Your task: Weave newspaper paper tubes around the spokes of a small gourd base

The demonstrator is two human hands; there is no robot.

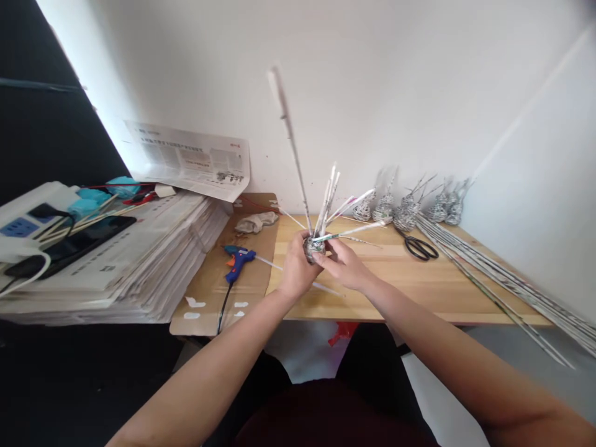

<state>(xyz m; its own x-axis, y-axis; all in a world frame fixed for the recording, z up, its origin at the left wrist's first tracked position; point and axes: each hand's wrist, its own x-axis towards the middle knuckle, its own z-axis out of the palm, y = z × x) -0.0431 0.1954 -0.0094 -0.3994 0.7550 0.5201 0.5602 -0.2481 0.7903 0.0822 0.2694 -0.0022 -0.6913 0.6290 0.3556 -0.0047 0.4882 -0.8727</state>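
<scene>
Between my two hands, above the wooden tabletop, is a small woven newspaper basket (315, 247) with rolled paper sticks rising and fanning out of it. One long paper stick (294, 146) reaches up and to the left, its tip blurred. My left hand (298, 264) wraps the basket's left side. My right hand (345, 264) grips it from the right, thumb on the front. Part of the basket is hidden behind my fingers. Below my hands a clear glue stick pokes out from the blue glue gun (239, 264) lying on cardboard.
Several finished woven pieces (406, 213) stand along the wall. Black scissors (420, 248) and a bundle of long paper rolls (500, 279) lie at right, the rolls overhanging the front edge. Left are a newspaper stack (153, 261), a phone (93, 236), a power strip (21, 226) and a cloth (256, 222).
</scene>
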